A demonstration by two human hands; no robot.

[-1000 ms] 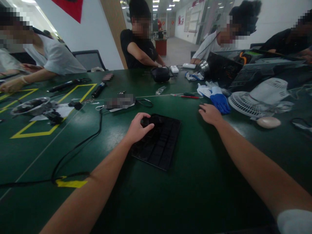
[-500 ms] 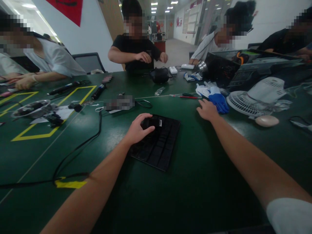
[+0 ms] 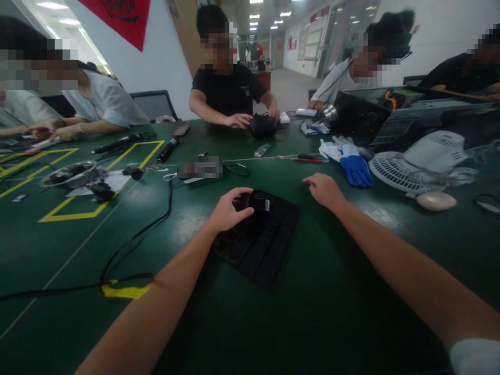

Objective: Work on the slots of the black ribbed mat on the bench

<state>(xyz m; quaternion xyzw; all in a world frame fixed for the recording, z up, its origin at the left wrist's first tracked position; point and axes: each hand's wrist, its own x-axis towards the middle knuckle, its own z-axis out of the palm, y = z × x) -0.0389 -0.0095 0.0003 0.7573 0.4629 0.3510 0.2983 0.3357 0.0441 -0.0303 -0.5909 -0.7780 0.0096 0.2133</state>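
My left hand (image 3: 233,209) is closed round a dark block-like object with a small white label (image 3: 261,203); its exact kind I cannot make out. It sits over the upper part of a black ridged sheet or folded pouch (image 3: 269,239) on the green table. To the right of that pouch, my right hand (image 3: 325,190) is apart from it, palm down above the table. Its index finger points left, the other fingers are partly hidden, and nothing shows in it. Blue-and-white gloves (image 3: 354,165) lie just beyond it.
A white fan part (image 3: 406,166) and an oval pale piece (image 3: 436,201) lie right. Red and green screwdrivers (image 3: 308,159) lie ahead. A black cable (image 3: 135,237) runs along the left, near a metal ring-shaped part (image 3: 70,174). Across the table, a person (image 3: 230,99) handles a black object (image 3: 262,126).
My right hand has drawn away from the gloves, leftward toward the black pouch, its fingers less spread. My left hand keeps its hold. The person opposite has lowered both hands onto the black object.
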